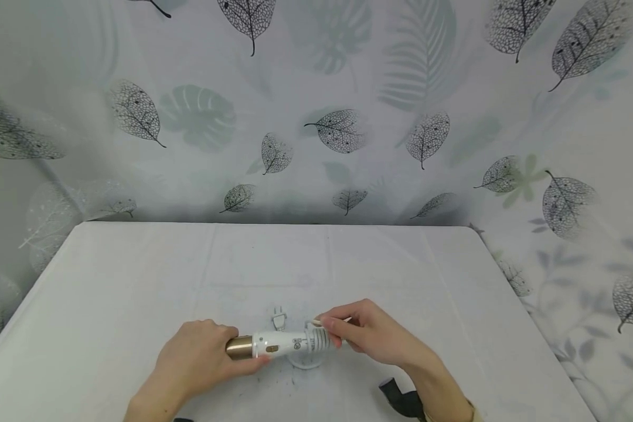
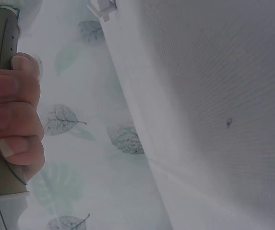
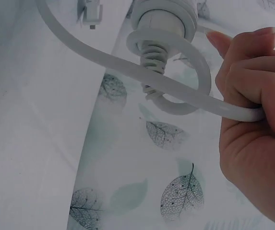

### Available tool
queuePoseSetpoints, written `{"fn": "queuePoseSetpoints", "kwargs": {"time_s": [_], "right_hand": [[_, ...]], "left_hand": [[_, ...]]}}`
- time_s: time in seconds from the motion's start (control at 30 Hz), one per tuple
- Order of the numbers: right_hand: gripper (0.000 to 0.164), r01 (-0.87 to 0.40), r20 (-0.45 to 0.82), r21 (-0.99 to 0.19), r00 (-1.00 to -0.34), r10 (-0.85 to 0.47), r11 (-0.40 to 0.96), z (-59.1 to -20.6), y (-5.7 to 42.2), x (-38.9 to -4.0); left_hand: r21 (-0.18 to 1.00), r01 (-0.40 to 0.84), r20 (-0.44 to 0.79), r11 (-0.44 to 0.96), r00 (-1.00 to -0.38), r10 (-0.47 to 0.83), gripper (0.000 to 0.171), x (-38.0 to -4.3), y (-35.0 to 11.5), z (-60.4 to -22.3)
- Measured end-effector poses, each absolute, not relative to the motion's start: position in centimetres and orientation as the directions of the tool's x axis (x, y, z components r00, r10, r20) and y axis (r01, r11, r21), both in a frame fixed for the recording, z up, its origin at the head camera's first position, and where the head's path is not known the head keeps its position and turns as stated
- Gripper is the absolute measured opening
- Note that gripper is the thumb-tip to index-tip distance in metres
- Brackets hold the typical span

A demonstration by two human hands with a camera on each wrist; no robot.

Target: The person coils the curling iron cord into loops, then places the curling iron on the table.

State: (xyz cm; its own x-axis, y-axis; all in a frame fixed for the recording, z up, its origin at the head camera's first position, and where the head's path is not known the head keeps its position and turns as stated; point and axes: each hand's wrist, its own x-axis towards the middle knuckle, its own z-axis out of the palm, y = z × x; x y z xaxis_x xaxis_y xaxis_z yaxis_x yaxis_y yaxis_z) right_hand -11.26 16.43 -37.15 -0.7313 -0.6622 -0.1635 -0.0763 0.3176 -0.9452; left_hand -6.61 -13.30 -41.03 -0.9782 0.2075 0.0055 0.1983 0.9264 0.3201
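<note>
A white and gold hair styling tool (image 1: 279, 344) with a power cord lies crosswise between the hands. My left hand (image 1: 203, 356) grips its gold section, and in the left wrist view the fingers (image 2: 17, 115) curl around that part. Rings of white cord circle the tool's right end. My right hand (image 1: 371, 333) holds the cord (image 3: 175, 88) between curled fingers. The right wrist view shows the cord looping past the ribbed cord sleeve (image 3: 154, 60). Just beyond the tool, the two-pin plug (image 1: 279, 320) rests on the table.
The white-covered table (image 1: 137, 275) ends at a back edge against a leaf-patterned curtain (image 1: 306, 117). A black curved item (image 1: 401, 400) is beside the right forearm. Part of the cord (image 1: 305, 366) hangs or lies below the tool.
</note>
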Motion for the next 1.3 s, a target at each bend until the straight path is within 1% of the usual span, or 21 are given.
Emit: {"fn": "queuePoseSetpoints", "kwargs": {"time_s": [0.27, 0.4, 0.5, 0.73, 0.87, 1.0, 1.1, 1.3], "right_hand": [[0.028, -0.137, -0.128, -0.947, -0.666, -0.734, 0.290, -37.2, 16.2, -11.0], [0.033, -0.175, -0.083, -0.953, -0.636, -0.767, 0.248, -37.4, 16.5, -11.0], [0.035, -0.190, -0.054, -0.957, -0.627, -0.777, 0.219, -37.5, 16.6, -10.9], [0.038, -0.170, -0.030, -0.971, -0.616, -0.787, 0.171, -37.7, 16.7, -11.1], [0.035, -0.223, 0.033, -0.965, -0.631, -0.775, 0.140, -37.7, 16.4, -10.9], [0.030, -0.257, 0.084, -0.958, -0.679, -0.729, 0.129, -37.7, 16.1, -10.7], [0.026, -0.249, 0.079, -0.959, -0.693, -0.716, 0.136, -37.7, 15.9, -10.7], [0.022, -0.251, 0.040, -0.952, -0.675, -0.737, 0.178, -37.7, 16.0, -10.9]], "left_hand": [[0.326, 0.143, -0.015, 0.935, -0.988, 0.156, 0.060, -6.7, -13.2, -41.0], [0.348, 0.112, 0.000, 0.931, -0.993, 0.119, 0.059, -6.8, -13.5, -41.0], [0.362, 0.098, 0.020, 0.927, -0.995, 0.098, 0.060, -7.0, -13.8, -40.9], [0.365, 0.052, 0.025, 0.930, -0.999, 0.046, 0.064, -7.1, -14.3, -40.5], [0.360, 0.056, 0.066, 0.931, -0.997, 0.035, 0.064, -7.2, -14.3, -40.5], [0.363, 0.046, 0.100, 0.931, -0.995, 0.010, 0.064, -7.2, -14.4, -40.3], [0.371, 0.034, 0.116, 0.928, -0.993, -0.011, 0.064, -7.3, -14.4, -40.2], [0.384, 0.035, 0.149, 0.923, -0.989, -0.024, 0.065, -7.3, -14.3, -40.3]]}}
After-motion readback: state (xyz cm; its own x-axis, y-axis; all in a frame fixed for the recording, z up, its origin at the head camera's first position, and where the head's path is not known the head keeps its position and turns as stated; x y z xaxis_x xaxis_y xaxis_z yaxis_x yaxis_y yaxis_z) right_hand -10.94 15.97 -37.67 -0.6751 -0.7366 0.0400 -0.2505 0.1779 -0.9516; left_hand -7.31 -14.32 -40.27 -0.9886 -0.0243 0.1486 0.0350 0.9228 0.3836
